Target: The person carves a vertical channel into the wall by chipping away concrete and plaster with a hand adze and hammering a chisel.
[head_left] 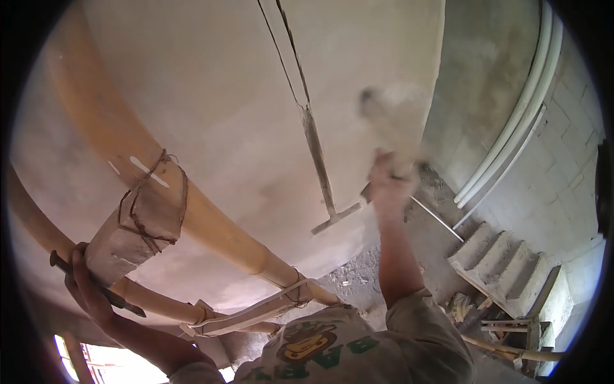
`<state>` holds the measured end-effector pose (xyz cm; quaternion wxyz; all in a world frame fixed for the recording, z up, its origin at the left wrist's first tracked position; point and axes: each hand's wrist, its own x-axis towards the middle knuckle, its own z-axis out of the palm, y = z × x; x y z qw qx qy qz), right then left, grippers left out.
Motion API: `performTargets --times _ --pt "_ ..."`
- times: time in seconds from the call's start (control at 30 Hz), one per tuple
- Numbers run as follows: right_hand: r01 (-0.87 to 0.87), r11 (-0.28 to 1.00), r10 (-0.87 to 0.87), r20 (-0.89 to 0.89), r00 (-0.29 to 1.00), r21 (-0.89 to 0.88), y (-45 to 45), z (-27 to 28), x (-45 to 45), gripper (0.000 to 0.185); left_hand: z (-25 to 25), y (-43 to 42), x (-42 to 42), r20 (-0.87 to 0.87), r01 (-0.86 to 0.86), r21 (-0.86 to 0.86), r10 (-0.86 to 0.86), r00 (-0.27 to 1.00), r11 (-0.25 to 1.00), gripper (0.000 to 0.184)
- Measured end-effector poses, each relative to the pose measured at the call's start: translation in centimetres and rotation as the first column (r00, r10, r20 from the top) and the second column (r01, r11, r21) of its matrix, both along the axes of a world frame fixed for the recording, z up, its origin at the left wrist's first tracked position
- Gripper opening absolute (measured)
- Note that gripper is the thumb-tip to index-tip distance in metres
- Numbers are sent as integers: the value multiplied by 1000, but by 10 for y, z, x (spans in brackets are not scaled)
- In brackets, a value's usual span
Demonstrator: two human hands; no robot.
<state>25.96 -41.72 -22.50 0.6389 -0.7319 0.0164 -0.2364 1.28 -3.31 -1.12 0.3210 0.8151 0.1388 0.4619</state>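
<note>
My left hand [89, 288] is closed around a dark metal chisel [128, 306], whose flared head sticks out above the fingers. Those fingers lie against the end of a wooden block [137, 240] bound with wire to a bamboo pole [224, 237]. Raised on the right, my right hand [389, 182] grips what looks like a hammer [377, 112], badly smeared by motion. Both hands are in front of a plastered wall [224, 115]. Cut into it is a narrow groove [318, 160] ending in a short crosswise slot [336, 219]; two thin lines run on from its other end.
More bamboo [166, 304] and a tied plank [256, 313] cross at lower left. White pipes [511, 137] run along the right wall. Concrete steps [502, 265], a wooden frame [511, 329] and rubble [358, 275] are farther down.
</note>
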Motion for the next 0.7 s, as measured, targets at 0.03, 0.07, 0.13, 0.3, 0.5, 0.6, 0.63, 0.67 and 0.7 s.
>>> performTargets --times 0.03,0.07,0.13,0.3,0.5,0.6,0.63,0.67,0.7 --pt "-64 909 -8 -171 985 -412 16 -34 20 25 -5 1 -5 2 -28 9 28 1000 1000 43" --pt "-68 881 -10 -162 987 -469 13 -48 12 24 -4 6 -6 -3 -47 30 47 999 998 44" --pt "-42 805 1 -69 998 -592 1 -52 21 23 -6 7 5 68 -65 33 63 996 997 45" --pt "-86 982 76 63 995 166 -12 41 -31 24 -1 -4 1 12 -48 -33 48 999 998 46" --pt "-24 989 8 -109 994 -147 25 -14 9 25 -1 -4 1 19 -18 -8 19 1000 1000 45" --pt "94 853 -22 146 989 -514 9 -82 23 26 -1 4 0 3 25 21 -25 1000 999 44" --pt "91 858 -22 140 990 -505 5 -75 14 22 -5 11 -2 12 14 27 -14 1000 1000 44" --pt "87 864 -23 134 991 -496 2 -67 6 20 -4 12 -3 8 -30 27 29 1000 999 43" --pt "8 927 1 24 1000 -374 -2 -41 -7 20 -4 14 -4 4 -73 27 73 997 997 42"
